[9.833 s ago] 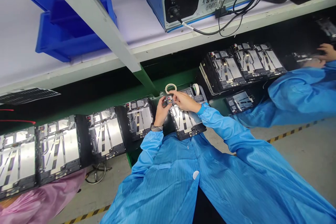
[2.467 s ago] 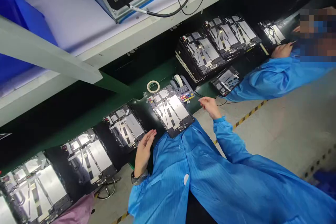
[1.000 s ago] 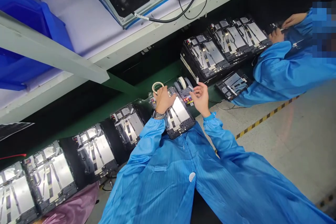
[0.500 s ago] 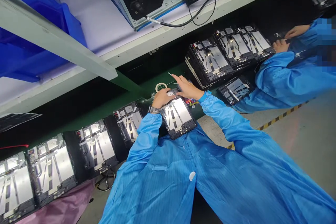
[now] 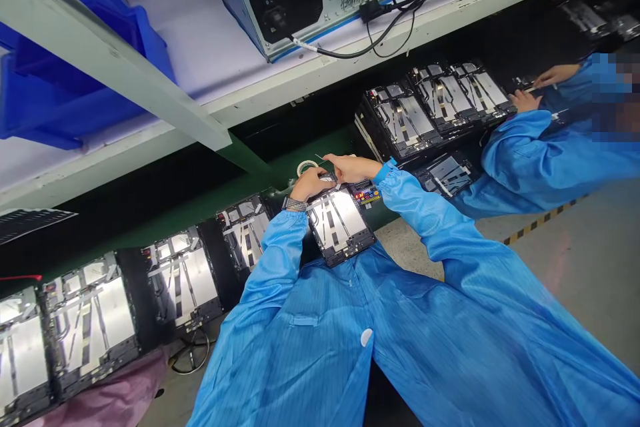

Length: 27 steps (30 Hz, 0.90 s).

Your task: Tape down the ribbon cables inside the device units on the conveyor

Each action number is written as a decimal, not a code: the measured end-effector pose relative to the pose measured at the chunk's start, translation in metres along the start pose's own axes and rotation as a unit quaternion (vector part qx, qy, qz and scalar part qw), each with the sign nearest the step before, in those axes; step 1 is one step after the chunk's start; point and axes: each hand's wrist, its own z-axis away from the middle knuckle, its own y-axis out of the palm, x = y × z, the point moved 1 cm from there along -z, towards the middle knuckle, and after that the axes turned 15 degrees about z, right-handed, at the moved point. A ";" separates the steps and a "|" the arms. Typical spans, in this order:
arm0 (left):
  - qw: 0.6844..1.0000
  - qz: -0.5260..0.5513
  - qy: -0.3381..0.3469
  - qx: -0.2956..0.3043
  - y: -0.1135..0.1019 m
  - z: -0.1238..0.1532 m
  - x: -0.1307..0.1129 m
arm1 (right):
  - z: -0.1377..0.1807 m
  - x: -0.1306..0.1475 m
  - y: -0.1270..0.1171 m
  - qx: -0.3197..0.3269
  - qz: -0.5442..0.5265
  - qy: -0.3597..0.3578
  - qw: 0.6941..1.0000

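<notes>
An opened tablet [image 5: 339, 223] with bare silver battery plates and dark ribbon cables lies tilted at the bench edge, in front of my waist. My left hand [image 5: 311, 185] grips its upper left edge, fingers bent over the top end. At the same top end is my right hand [image 5: 353, 169], closed around a thin, light stick-like tool [image 5: 319, 158] that sticks out past the thumb side; its exact kind is unclear. A small pale piece shows by the right fingertips. Behind my left hand lies a cream tape roll [image 5: 306, 165], partly covered.
Several opened tablets [image 5: 185, 277] line the bench on the left. More stand in stacks [image 5: 400, 120] at right, near a co-worker's hands [image 5: 526, 100]. A small device with lit red digits [image 5: 367, 195] sits beside my right wrist. Overhead, a shelf [image 5: 320, 77] carries a computer case [image 5: 285, 3].
My right hand has turned and come down slightly, its fingers now drawn together at the tablet's top end. My left hand keeps its place. The view has shifted a little.
</notes>
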 end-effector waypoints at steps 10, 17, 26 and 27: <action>1.000 -0.008 -0.011 -0.010 0.000 0.006 -0.005 | 0.001 0.022 -0.002 0.014 0.111 0.050 0.992; 1.000 -0.022 0.001 -0.002 0.000 0.001 0.001 | 0.001 0.019 0.006 0.018 0.145 0.041 0.988; 1.000 -0.014 0.005 -0.003 0.001 0.001 0.002 | 0.003 0.006 0.010 -0.073 0.127 0.044 0.988; 1.000 -0.012 0.005 -0.001 0.001 0.001 0.002 | 0.003 -0.001 0.009 -0.085 0.102 0.053 0.990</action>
